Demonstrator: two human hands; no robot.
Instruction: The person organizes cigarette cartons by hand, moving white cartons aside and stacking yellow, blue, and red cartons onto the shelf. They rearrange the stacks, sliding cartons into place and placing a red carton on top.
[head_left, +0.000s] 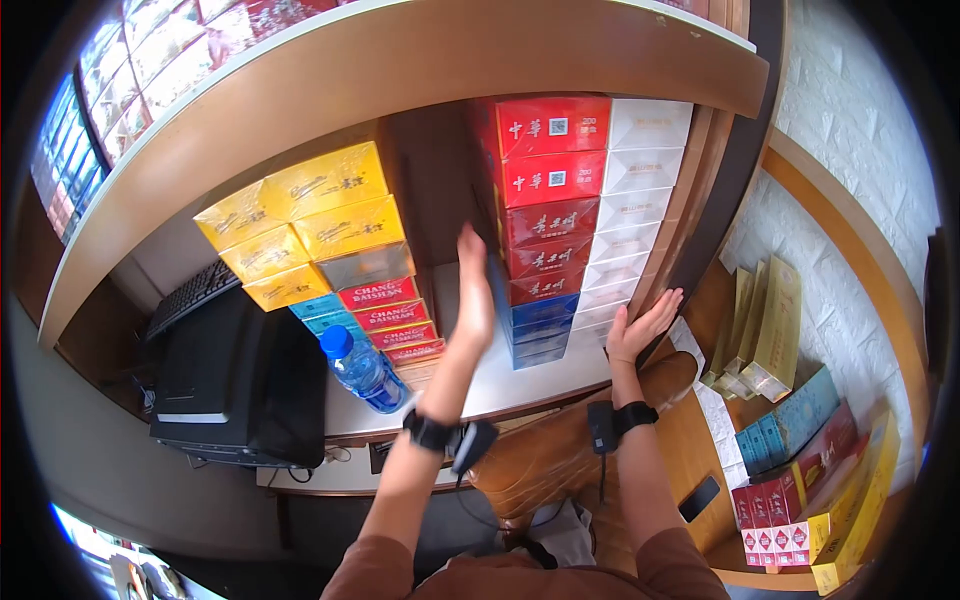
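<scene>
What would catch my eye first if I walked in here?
The tall stack of red, blue and white cartons in the middle of the shelf, with the left hand flat against one side and the right hand against the other. Left of it stand bright yellow cartons and a blue-capped water bottle.

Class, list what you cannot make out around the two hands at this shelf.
Head view: left hand hides the side of the red-and-blue carton stack.
Head view: right hand hides the lower right edge of the white cartons.
Head view: water bottle label too blurred to read.
</scene>
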